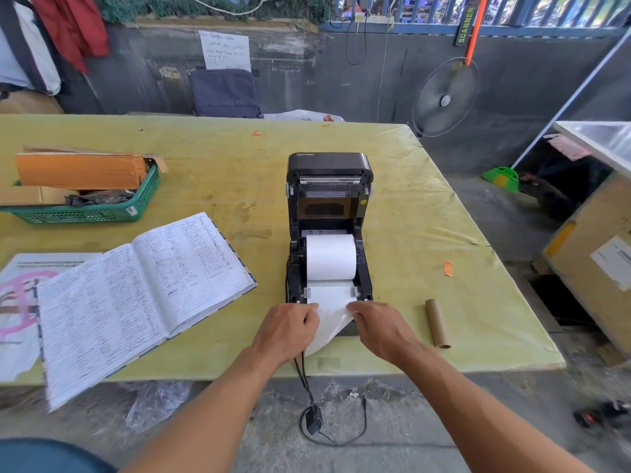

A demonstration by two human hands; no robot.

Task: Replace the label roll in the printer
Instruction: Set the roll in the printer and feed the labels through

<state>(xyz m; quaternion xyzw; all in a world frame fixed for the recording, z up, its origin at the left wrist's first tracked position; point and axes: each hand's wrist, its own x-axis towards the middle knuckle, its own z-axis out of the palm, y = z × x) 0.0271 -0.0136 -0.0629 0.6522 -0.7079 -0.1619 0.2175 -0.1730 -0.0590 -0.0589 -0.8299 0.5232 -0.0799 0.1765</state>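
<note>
Printer [329, 227] sits mid-frame on the yellow-green desk [426, 199], lid flipped up and back. A full white roll [330, 257] is seated in the open bay, lying on its side between the two holders. Its loose end of paper [329, 324] comes forward past the two grey guides and out over the front.

Both hands are on that paper at lower centre. The left hand [285, 331] has its fingers curled and pinching the left edge, and the right hand [377, 331] pinches the right edge the same way. The paper droops between them in front of the printer, a bit crumpled.

The empty brown core [437, 323] lies on the desk right of the printer, well apart from it, with a small orange scrap [448, 269] further up.

On the left of the frame an open handwritten ledger [136, 295] hangs partly over the near desk edge, and a green basket [85, 213] of cardboard boxes sits above it. A black cable [305, 380] drops from under the left hand to an adapter on the floor at bottom centre.
</note>
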